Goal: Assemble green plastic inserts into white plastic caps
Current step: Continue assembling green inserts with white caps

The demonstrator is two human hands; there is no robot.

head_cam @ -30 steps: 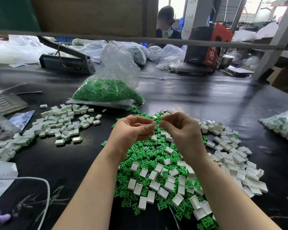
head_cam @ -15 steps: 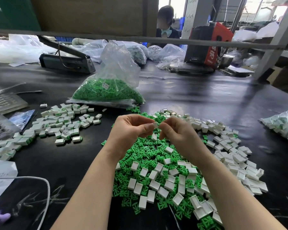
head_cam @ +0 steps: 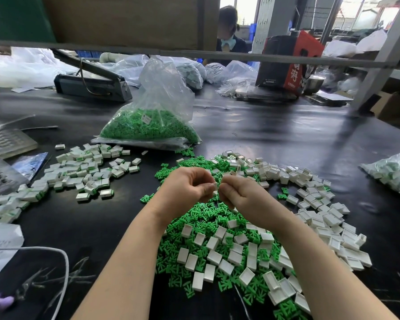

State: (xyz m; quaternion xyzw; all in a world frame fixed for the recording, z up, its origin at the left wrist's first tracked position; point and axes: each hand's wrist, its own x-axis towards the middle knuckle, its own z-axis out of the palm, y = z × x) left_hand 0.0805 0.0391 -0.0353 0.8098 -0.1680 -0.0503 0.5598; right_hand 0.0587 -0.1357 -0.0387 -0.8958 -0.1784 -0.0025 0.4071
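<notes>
Two hands meet above the mixed pile: your left hand [head_cam: 185, 188] pinches a white cap [head_cam: 214, 187] in curled fingers, while your right hand [head_cam: 238, 192], fingers curled, presumably presses a green insert, hidden from view. Keep the cap's open side facing right and push squarely. Loose green inserts [head_cam: 201, 211] lie on the worktop [head_cam: 275, 135] just beneath.

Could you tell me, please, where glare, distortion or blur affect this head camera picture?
Head view: window light puts pale glare streaks on the black table; the wide lens bows the shelf rail; the left hand and right hand look sharp, though the white cap between them is mostly hidden.
</notes>
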